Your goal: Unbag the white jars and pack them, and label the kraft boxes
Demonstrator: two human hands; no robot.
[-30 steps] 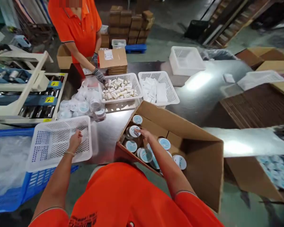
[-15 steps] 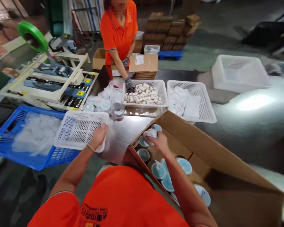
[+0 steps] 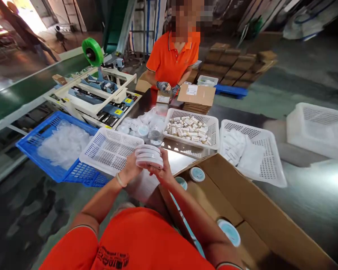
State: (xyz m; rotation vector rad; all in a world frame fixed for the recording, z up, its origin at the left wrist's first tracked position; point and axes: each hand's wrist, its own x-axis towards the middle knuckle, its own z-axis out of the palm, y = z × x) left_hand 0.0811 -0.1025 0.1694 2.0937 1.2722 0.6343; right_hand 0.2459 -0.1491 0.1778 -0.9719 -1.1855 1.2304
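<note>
In front of my chest, both hands hold a short stack of round white-rimmed tubs [image 3: 149,157]. My left hand [image 3: 131,168] is closed on the stack's left side, and my right hand [image 3: 164,169] grips it from the right. Just beyond my left hand is a white perforated basket [image 3: 88,156] with nothing in it. Below and right of my right hand stands an open cardboard box [image 3: 250,200]. Several round tubs with pale blue lids [image 3: 197,174] sit inside it; my right arm hides part of them.
A blue crate [image 3: 25,147] holds clear plastic pieces. Past the stack lie bagged tubs [image 3: 143,130], a basket of small bottles [image 3: 189,129] and a basket of white packets [image 3: 278,176]. A gloved co-worker [image 3: 171,56] stands opposite, beside a tape machine [image 3: 101,93].
My left hand has let go of the white basket and now holds the stack. My right hand has come out of the cardboard box, leftward. The co-worker's hand has left the bottle basket.
</note>
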